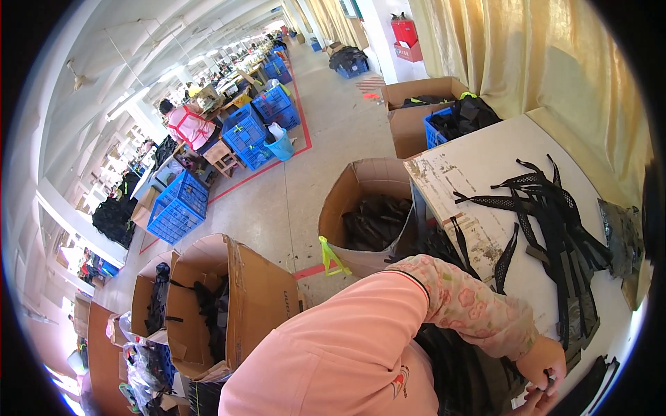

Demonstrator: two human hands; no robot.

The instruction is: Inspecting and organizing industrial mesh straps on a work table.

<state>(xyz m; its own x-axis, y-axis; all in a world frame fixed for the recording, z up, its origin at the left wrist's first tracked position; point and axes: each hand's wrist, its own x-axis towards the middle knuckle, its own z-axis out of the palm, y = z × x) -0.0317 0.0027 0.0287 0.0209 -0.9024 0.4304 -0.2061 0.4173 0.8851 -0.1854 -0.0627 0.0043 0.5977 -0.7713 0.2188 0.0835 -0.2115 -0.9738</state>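
Over the near right part of the white table, my left hand [541, 362] is closed in a pinch, its arm in a floral sleeve. A small dark bit shows at its fingertips, too small to name. Against those fingertips is my right hand [533, 404], cut off by the lower edge, so its grip is hidden. Black mesh straps [548, 208] lie in a loose heap on the table beyond my hands. Black fabric pieces [465, 371] are piled beside my left forearm. More narrow black pieces [592, 386] lie to the right of my hands.
An open carton [333, 201] of black pieces stands against the white table [444, 173]. Two more cartons [260, 298] are at the lower left. Blue crates [179, 208] line the aisle, where a person in pink [191, 126] sits. Yellow curtains [520, 55] hang behind the table.
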